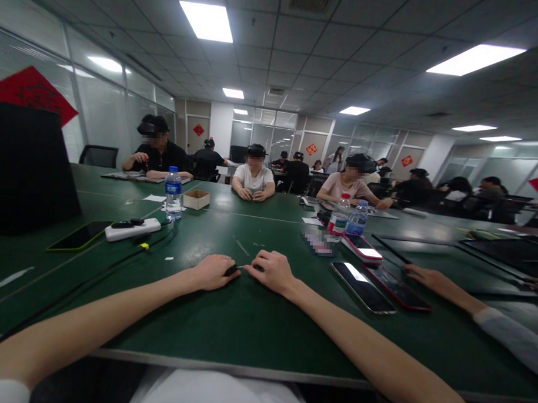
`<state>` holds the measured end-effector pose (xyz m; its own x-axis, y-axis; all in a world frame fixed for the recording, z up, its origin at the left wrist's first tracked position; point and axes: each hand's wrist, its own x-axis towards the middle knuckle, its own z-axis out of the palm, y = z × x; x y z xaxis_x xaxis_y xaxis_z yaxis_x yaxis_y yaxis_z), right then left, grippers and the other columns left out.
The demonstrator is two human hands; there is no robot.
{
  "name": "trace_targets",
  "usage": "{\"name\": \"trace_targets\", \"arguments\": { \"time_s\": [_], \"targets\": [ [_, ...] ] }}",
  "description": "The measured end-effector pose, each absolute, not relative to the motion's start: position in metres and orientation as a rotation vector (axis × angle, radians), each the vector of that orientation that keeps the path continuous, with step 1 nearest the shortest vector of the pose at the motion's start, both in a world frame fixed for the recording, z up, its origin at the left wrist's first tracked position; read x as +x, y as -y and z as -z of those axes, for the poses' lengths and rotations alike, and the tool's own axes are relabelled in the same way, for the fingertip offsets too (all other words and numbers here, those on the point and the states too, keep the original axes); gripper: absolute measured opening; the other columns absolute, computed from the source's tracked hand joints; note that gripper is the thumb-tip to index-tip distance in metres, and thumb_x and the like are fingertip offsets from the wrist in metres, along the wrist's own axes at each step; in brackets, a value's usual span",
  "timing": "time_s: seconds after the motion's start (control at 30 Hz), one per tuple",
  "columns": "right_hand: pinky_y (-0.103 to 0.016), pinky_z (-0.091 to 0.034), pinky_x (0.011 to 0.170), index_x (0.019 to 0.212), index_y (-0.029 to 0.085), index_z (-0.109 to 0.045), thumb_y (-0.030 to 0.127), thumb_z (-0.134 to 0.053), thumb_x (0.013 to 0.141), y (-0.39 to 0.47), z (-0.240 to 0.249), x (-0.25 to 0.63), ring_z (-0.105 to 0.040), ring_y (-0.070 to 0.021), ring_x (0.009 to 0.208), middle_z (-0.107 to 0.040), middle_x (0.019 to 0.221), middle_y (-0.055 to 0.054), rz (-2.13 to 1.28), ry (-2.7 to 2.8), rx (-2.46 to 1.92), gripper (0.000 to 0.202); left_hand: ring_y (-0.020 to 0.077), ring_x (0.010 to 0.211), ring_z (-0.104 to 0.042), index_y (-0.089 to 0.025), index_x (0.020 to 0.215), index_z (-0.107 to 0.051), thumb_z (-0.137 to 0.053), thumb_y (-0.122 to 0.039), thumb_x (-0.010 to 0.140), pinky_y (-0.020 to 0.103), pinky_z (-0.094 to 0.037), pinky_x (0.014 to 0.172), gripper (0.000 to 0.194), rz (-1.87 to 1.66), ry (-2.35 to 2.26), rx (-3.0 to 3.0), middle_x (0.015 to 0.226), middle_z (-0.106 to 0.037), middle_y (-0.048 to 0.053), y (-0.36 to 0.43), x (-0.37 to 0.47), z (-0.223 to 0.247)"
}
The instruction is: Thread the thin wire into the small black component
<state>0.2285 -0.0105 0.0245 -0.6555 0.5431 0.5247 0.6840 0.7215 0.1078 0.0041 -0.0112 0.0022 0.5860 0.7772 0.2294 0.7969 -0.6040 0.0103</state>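
Observation:
Both of my hands rest low over the green table (194, 334), close together near the middle of the view. My left hand (214, 272) has its fingers curled round a small black object (230, 271). Facing it, my right hand (273, 271) is closed on another small dark piece (258, 268). Between the two hands runs a short, thin, light-coloured part, and a small gap separates the fingertips. Whether the two dark pieces belong to one object, I cannot tell.
Left: a power strip (132, 229), a phone (80, 236), a bottle (173, 193) and an open box (196, 199). Right: phones (363, 287), two bottles (339, 216) and another person's hand (429, 279) on a black strip. A black panel (29, 169) stands far left. People sit opposite.

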Motion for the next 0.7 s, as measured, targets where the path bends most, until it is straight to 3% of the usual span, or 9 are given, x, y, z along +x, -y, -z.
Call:
{"name": "trace_targets", "arguments": {
  "time_s": [0.7],
  "targets": [
    [-0.024, -0.033, 0.063, 0.077, 0.02, -0.072, 0.051, -0.046, 0.092, 0.0071, -0.0204, 0.2297, -0.053, -0.0103, 0.067, -0.066, 0.085, -0.003, 0.399, 2.466, -0.901, 0.043, 0.0224, 0.076, -0.062, -0.018, 0.088, -0.062, -0.032, -0.053, 0.092, 0.031, -0.044, 0.068, 0.047, 0.321, 1.287, -2.713, 0.084, -0.066, 0.009, 0.012, 0.0028, -0.0019]
  ]
}}
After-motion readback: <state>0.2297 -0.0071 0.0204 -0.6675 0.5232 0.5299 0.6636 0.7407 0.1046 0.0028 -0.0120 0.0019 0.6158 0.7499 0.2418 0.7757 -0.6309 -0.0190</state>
